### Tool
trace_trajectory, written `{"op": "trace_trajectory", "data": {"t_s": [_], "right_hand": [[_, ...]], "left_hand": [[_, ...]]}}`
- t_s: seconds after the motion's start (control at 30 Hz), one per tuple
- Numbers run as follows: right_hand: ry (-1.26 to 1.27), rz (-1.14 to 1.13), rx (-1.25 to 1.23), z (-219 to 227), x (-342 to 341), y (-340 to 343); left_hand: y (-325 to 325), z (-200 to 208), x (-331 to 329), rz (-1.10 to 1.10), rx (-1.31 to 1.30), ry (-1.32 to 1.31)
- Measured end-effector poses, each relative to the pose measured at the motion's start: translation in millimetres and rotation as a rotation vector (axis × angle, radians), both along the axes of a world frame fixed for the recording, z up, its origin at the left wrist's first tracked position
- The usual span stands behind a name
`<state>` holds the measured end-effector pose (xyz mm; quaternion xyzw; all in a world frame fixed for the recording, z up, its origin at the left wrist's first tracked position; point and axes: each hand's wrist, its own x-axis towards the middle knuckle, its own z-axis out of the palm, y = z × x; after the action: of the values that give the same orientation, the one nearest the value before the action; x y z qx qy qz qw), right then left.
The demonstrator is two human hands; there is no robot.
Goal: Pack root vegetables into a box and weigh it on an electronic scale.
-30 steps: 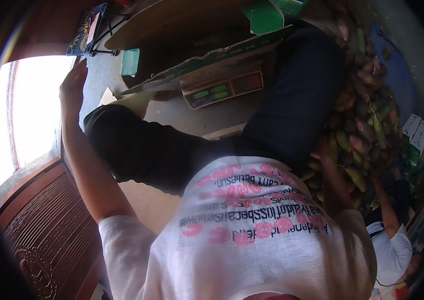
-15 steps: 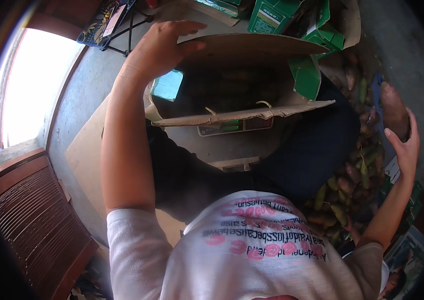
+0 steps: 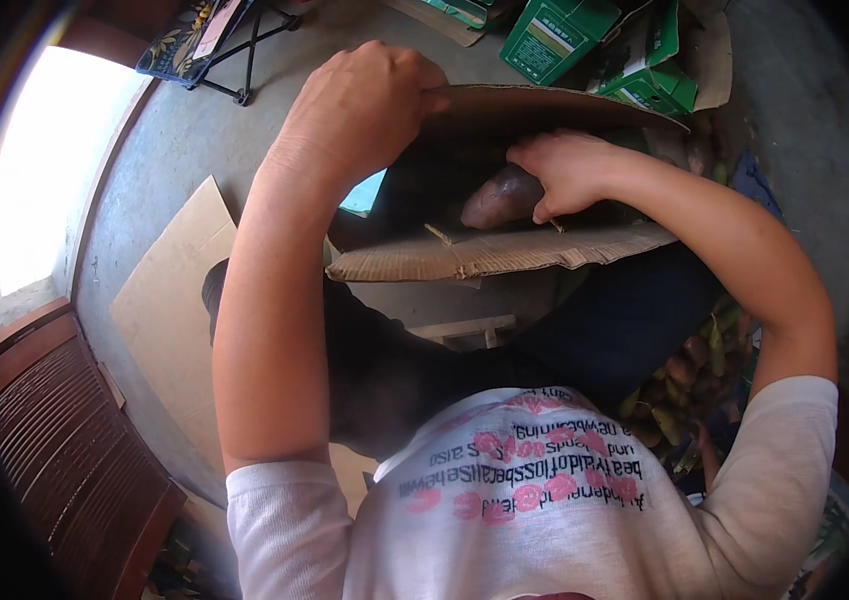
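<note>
A cardboard box (image 3: 515, 262) stands open between my legs, with its far flap raised. At the left end of that flap, my left hand (image 3: 370, 105) is closed on the cardboard edge. My right hand (image 3: 570, 172) reaches inside the box opening and grips a large, long purplish-brown mango (image 3: 505, 197). The fruit lies tilted over the dark interior, near the box's front flap. Short rope ends (image 3: 439, 234) poke through the front flap. Shadow hides most of what lies deeper in the box.
To the right, a pile of green and reddish mangoes (image 3: 680, 380) lies on the floor beside my leg. Green cartons (image 3: 555, 40) stand beyond the box. A flat cardboard sheet (image 3: 170, 260), a folding stool (image 3: 245, 60) and a brown wooden slatted piece (image 3: 75, 430) are on the left.
My right hand has carried the mango from the far right into the box opening. My left hand has closed on the flap, and the box has shifted slightly right and nearer.
</note>
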<state>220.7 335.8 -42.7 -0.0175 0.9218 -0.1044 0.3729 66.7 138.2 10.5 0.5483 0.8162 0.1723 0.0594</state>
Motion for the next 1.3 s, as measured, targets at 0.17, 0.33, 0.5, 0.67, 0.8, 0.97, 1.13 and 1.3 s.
{"op": "trace_trajectory", "data": {"t_s": [0.17,0.33,0.5,0.67,0.8,0.97,1.13,1.3], "right_hand": [[-0.158,-0.112,0.214,-8.2,2.9,16.7],[-0.025,-0.04,0.471,1.5,17.1,8.5],[-0.151,0.099,0.525,17.0,22.1,3.5],[0.721,-0.077,0.074,82.6,63.2,11.5],[1.229,-0.579,0.076,144.8,152.0,37.0],[1.278,-1.282,0.086,47.5,363.7,91.9],[0.757,-1.4,0.22,-135.3,520.4,6.0],[0.087,-1.385,-0.056,-260.6,574.3,-156.5]], "left_hand": [[-2.3,-2.6,-1.2,-0.005,-0.01,-0.003],[0.2,-0.7,-0.4,-0.011,0.003,0.007],[1.0,-4.6,-4.6,0.011,-0.003,-0.011],[-8.7,-2.4,-7.3,-0.023,0.007,-0.01],[-11.4,5.2,-8.5,-0.054,0.046,-0.05],[-10.0,-0.7,-20.7,-0.002,0.226,-0.149],[-44.6,-7.1,-79.1,0.061,0.295,-0.194],[-77.4,4.9,-88.6,0.068,0.094,0.044]]}}
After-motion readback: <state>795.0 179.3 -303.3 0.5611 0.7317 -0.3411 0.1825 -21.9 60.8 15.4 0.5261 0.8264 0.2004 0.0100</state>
